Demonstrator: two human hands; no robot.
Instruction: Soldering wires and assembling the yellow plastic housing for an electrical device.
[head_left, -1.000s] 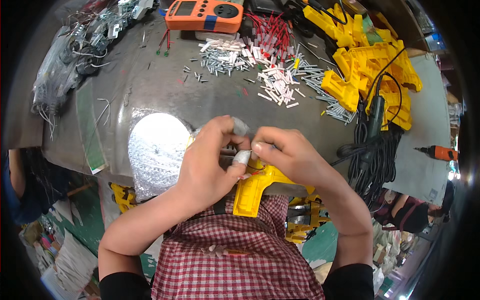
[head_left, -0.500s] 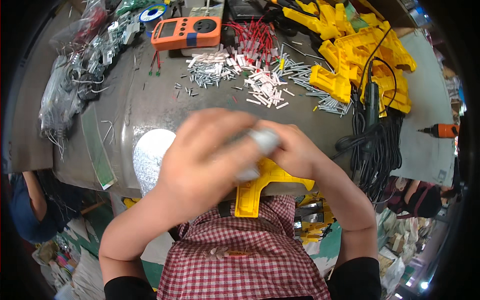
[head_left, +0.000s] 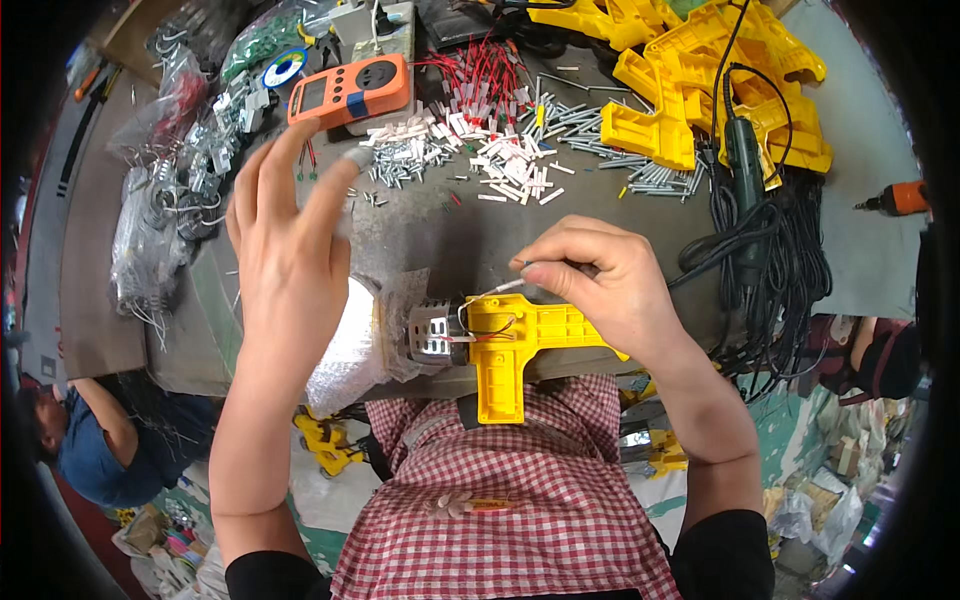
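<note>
A yellow plastic housing half [head_left: 500, 375] lies at the table's near edge, its hollow side up. Against its left end sits a perforated metal cylinder [head_left: 432, 333], and thin wires run across the housing. My right hand [head_left: 605, 285] is above the housing, thumb and forefinger pinched on a thin wire with a white sleeve [head_left: 508, 287]. My left hand [head_left: 290, 230] is raised over the table to the left, fingers apart and holding nothing; one fingertip has a pale covering. Its fingers are nearest the orange multimeter [head_left: 350, 90] and the small screws [head_left: 405, 165].
White sleeves [head_left: 520, 165], red wires [head_left: 490, 75] and long screws [head_left: 655, 180] lie at the back. Yellow housings [head_left: 700, 85] are heaped back right, beside coiled black cables [head_left: 765, 265]. Silvery wrap [head_left: 350, 350] lies near the cylinder. A co-worker [head_left: 125, 440] is at far left.
My hands, earlier close together over the housing, have parted. The left has moved left and away, opening; the right stays over the housing with the wire. The metal cylinder and wires are now uncovered.
</note>
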